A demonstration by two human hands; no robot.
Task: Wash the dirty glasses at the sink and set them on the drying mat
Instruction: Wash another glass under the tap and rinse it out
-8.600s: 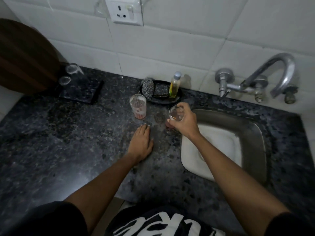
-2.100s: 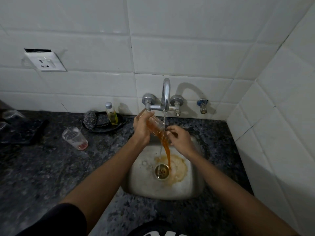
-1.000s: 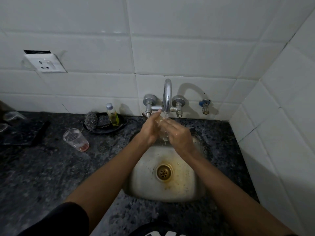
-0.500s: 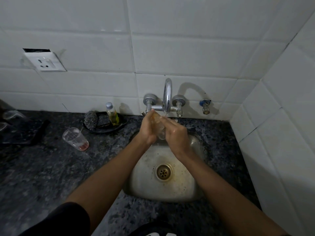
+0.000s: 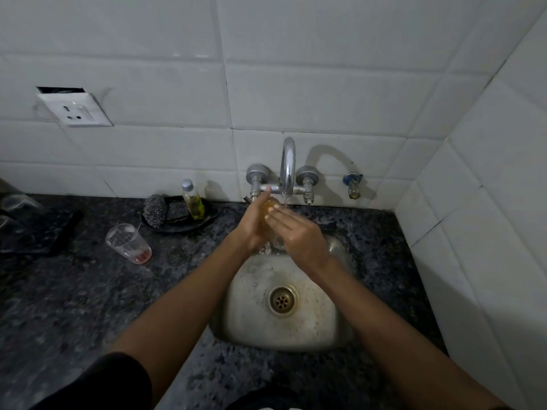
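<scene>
Forearms extend from the bottom edge over the dark speckled worktop (image 5: 74, 306) toward the steel sink (image 5: 334, 327). The basin is wet, with a brass drain (image 5: 282, 299) at its centre.

Above the far rim of the sink, the left hand (image 5: 251, 224) and right hand (image 5: 299, 233) meet around one glass (image 5: 270, 206). The left fingers are closed on its left side. The right fingers lie across its near side, pressed flat against it; whether they wrap fully round cannot be told. The glass is mostly hidden; the visible part shows an amber tint. It sits directly below the tap (image 5: 287, 167) spout, and a thin stream of water falls beside the fingertips.

Left of the sink, a second glass (image 5: 128, 243) stands upright on the worktop, apart from the hands, with red residue in its base.

Further back, a dark dish (image 5: 182, 221) against the wall holds a steel scrubber (image 5: 154, 213) and a small bottle (image 5: 193, 199) of yellow liquid.

At the far left edge, a dark mat (image 5: 38, 232) carries clear glasses (image 5: 14, 202), only partly in view.

A socket (image 5: 75, 110) is fixed to the white tiled wall above.
</scene>
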